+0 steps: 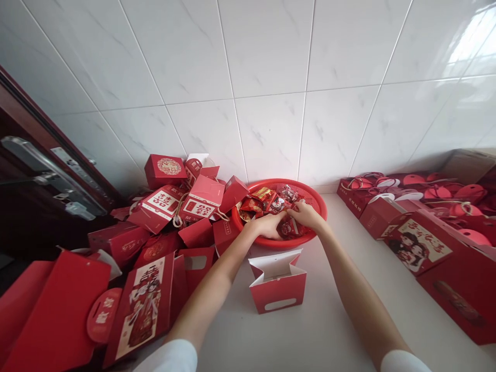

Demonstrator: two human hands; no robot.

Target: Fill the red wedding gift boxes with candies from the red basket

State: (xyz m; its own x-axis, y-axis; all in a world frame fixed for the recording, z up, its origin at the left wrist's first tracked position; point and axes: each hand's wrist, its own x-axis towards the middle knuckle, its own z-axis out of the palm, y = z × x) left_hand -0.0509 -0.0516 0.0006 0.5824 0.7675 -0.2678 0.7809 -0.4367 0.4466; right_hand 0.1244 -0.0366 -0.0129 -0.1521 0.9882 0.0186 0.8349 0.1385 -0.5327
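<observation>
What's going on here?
A person has both bare hands in a red plastic basket of wrapped sweets by the tiled wall: the left hand and right hand are among the sweets, fingertips partly hidden. Just in front, a red gift box stands open-topped on the white table. More red boxes lie jumbled at left; others stand grouped at right.

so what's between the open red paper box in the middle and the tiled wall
In the head view, a perforated red plastic basket of wrapped candies on the white tabletop, with the left hand and right hand reaching in.
</observation>
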